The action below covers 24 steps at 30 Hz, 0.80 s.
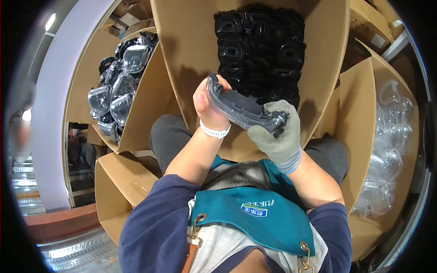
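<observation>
A curved black piece [243,110] was gripped at its ends by the left hand [208,103] and the right hand [281,136] (a gray glove [278,150] was worn there), near a big box [185,43] where black parts [260,45] were piled.

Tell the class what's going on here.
Someone in a teal apron holds a curved black plastic part between the bare left hand and gloved right hand. In front is an open cardboard box with black parts inside. Wrapped dark parts lie in a box to the left, clear parts in another to the right.
</observation>
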Each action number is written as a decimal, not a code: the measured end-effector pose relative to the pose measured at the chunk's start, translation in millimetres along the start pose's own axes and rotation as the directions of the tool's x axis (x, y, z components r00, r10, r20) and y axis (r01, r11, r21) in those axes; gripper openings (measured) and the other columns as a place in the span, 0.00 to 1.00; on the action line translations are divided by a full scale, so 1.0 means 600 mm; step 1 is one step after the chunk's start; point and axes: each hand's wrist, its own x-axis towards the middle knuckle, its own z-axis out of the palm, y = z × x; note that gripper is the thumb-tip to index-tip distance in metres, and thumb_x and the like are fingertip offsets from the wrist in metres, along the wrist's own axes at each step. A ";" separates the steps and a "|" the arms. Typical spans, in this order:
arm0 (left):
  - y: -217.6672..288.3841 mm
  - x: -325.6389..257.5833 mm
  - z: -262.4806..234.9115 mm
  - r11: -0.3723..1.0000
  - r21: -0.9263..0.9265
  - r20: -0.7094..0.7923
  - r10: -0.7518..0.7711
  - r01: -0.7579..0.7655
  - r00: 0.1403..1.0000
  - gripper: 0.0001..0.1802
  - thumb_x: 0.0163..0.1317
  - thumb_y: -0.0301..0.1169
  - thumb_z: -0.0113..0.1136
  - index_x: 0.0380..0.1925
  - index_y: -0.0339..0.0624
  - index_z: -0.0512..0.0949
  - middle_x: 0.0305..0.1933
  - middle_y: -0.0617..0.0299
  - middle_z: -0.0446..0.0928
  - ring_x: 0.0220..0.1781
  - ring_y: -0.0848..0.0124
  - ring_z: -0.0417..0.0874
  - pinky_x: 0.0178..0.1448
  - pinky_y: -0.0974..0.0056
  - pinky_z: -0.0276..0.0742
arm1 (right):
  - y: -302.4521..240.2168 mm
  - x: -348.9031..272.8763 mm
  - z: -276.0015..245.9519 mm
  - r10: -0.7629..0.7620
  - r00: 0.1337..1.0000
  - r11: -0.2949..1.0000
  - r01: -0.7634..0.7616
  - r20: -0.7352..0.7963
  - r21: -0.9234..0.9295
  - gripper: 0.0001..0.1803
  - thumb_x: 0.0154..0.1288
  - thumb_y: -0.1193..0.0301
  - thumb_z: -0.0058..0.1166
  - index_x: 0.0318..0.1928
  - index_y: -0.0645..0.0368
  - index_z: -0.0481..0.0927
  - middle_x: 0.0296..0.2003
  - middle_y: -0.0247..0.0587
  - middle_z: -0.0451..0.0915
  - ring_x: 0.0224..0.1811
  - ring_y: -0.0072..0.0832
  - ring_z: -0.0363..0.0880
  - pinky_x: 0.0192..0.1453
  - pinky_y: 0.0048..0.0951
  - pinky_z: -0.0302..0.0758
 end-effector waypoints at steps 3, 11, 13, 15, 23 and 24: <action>0.025 0.005 -0.011 0.986 0.079 0.039 0.145 -0.148 0.989 0.36 0.53 0.65 0.52 0.23 0.35 0.68 0.22 0.61 0.69 0.24 0.75 0.66 0.28 0.71 0.59 | 0.024 -0.001 0.002 -0.126 0.992 0.990 0.125 0.015 0.060 0.28 0.41 0.72 0.75 0.42 0.60 0.73 0.39 0.44 0.77 0.41 0.31 0.77 0.45 0.30 0.74; 0.139 0.011 -0.047 0.444 0.471 0.515 0.563 -0.762 0.647 0.34 0.56 0.60 0.49 0.18 0.35 0.68 0.18 0.56 0.67 0.17 0.62 0.68 0.22 0.63 0.62 | 0.046 0.004 0.020 -0.034 0.985 0.999 0.027 0.172 0.040 0.39 0.44 0.63 0.75 0.55 0.65 0.70 0.53 0.50 0.72 0.55 0.41 0.74 0.63 0.37 0.69; 0.163 0.007 -0.065 0.414 0.481 0.533 0.561 -0.773 0.633 0.34 0.56 0.61 0.50 0.19 0.35 0.68 0.18 0.56 0.67 0.17 0.62 0.68 0.22 0.63 0.62 | 0.032 0.011 0.037 -0.223 0.949 0.948 0.264 0.223 -0.176 0.41 0.47 0.61 0.73 0.58 0.64 0.67 0.56 0.48 0.71 0.61 0.38 0.69 0.67 0.38 0.66; 0.176 0.001 -0.081 0.582 0.391 0.451 0.554 -0.713 0.700 0.34 0.57 0.61 0.50 0.20 0.34 0.68 0.19 0.56 0.67 0.18 0.63 0.69 0.21 0.63 0.61 | 0.029 0.002 0.066 -0.334 0.920 0.921 0.365 0.204 -0.137 0.50 0.40 0.61 0.77 0.62 0.65 0.63 0.58 0.48 0.69 0.61 0.37 0.69 0.67 0.36 0.65; 0.127 -0.038 -0.085 0.243 -0.897 0.350 -0.120 0.370 0.929 0.21 0.57 0.51 0.55 0.23 0.46 0.67 0.23 0.69 0.59 0.27 0.73 0.62 0.37 0.66 0.61 | -0.076 0.003 0.124 -0.302 0.883 0.852 0.420 0.359 -0.314 0.28 0.34 0.64 0.74 0.40 0.60 0.78 0.38 0.44 0.80 0.41 0.42 0.79 0.49 0.37 0.74; 0.112 -0.037 -0.082 0.192 -0.883 0.424 -0.067 0.429 0.903 0.14 0.58 0.42 0.58 0.25 0.47 0.68 0.25 0.71 0.60 0.29 0.74 0.62 0.40 0.67 0.61 | -0.087 0.005 0.124 -0.339 0.843 0.788 0.497 0.417 -0.363 0.28 0.33 0.65 0.73 0.38 0.59 0.78 0.37 0.44 0.80 0.41 0.42 0.79 0.49 0.38 0.74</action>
